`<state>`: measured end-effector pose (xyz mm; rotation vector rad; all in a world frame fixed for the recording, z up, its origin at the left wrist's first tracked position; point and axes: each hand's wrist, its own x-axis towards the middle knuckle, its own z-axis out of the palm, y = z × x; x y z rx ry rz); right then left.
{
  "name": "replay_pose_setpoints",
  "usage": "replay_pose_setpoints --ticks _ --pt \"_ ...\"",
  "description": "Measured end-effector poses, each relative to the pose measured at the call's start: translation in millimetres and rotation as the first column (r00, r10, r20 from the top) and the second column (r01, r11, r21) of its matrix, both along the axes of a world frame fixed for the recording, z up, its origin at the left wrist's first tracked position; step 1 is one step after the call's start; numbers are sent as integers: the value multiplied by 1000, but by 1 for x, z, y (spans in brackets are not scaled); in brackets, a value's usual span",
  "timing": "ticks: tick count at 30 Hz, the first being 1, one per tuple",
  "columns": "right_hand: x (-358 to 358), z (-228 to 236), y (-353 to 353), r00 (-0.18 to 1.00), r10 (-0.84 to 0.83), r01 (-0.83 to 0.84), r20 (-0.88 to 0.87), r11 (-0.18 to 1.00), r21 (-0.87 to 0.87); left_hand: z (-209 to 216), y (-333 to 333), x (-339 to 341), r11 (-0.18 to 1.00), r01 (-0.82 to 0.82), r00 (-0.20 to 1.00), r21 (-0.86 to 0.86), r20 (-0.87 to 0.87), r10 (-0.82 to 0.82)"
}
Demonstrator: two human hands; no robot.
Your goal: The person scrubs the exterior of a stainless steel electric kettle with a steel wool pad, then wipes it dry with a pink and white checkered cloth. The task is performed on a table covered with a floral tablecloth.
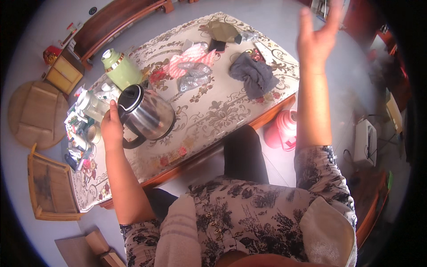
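An electric kettle (153,116) of shiny steel, with a black lid and black handle, is at the left part of the table. My left hand (112,127) is closed around the kettle's handle, thumb pointing up near the lid; its other fingers are mostly hidden. My right hand (318,44) is raised at the upper right, fingers apart and slightly blurred, holding nothing. Beyond the kettle stands a light green thermos flask (122,70). Left of the kettle is a clear jug (92,108) with a white lid.
The table wears a flowered cloth (213,116). On it lie a dark grey cloth (253,75), a pink-striped bag (189,58) and crumpled clear plastic (195,76). A pink flask (283,127) stands on the floor beside the table. Wooden stools (51,187) are at the left.
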<state>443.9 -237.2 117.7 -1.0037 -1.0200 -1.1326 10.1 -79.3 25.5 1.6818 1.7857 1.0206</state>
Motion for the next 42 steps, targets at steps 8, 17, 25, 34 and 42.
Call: replay_pose_setpoints --ticks 8,17,25,34,42 --pt "26 -110 188 931 -307 -174 -197 100 -980 1 -49 9 619 137 970 773 -230 73" --pt "5 -211 297 751 -112 -558 -651 420 -716 -76 -179 -11 804 367 926 469 -269 -265" --pt "48 -14 117 705 629 -657 -326 753 31 56 -174 89 -70 -428 849 901 374 -374" --pt "-31 -78 -100 151 304 -918 -940 397 -19 16 -181 84 381 669 570 639 -112 -814" --pt "-141 -105 -98 -67 144 -806 -987 -590 -31 0 -186 70 307 892 285 333 114 -952"
